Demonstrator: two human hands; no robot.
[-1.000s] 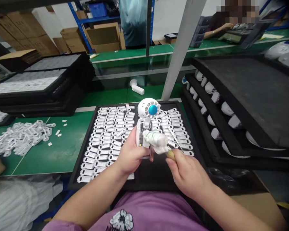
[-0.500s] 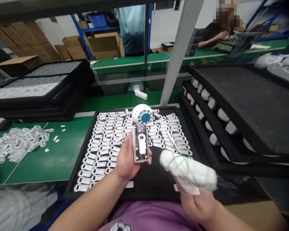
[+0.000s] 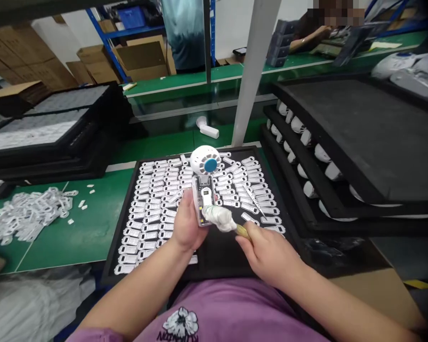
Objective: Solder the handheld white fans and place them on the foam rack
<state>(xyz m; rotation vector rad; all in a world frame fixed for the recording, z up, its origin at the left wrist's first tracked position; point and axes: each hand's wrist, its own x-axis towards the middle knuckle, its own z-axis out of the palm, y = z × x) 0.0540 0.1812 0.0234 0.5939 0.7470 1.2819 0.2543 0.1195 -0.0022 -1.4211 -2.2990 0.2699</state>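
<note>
A small white fan [image 3: 205, 160] with a blue centre and an open handle showing its circuit board stands upright in my left hand [image 3: 187, 224], whose fingers wrap round the handle. My right hand [image 3: 262, 242] pinches the yellowish handle of a tool with a white cloth-wrapped head [image 3: 220, 217]. That wrapped head lies against the lower part of the fan's handle and hides some of it. Beneath both hands is a black tray [image 3: 217, 256] with rows of white keyhole-shaped pieces [image 3: 150, 227]. Thin white tweezers [image 3: 254, 201] lie on the pieces at the right.
Loose white parts [image 3: 24, 213] are heaped on the green table [image 3: 82, 237] at left. Stacked black trays [image 3: 342, 142] holding white fans stand at right, others [image 3: 50, 123] at left. Another white fan [image 3: 209, 128] lies beyond the tray. A metal post [image 3: 251, 76] rises behind it.
My right hand has swung the wrapped tool left and up onto the fan's handle; its yellowish handle now shows. The view has shifted slightly.
</note>
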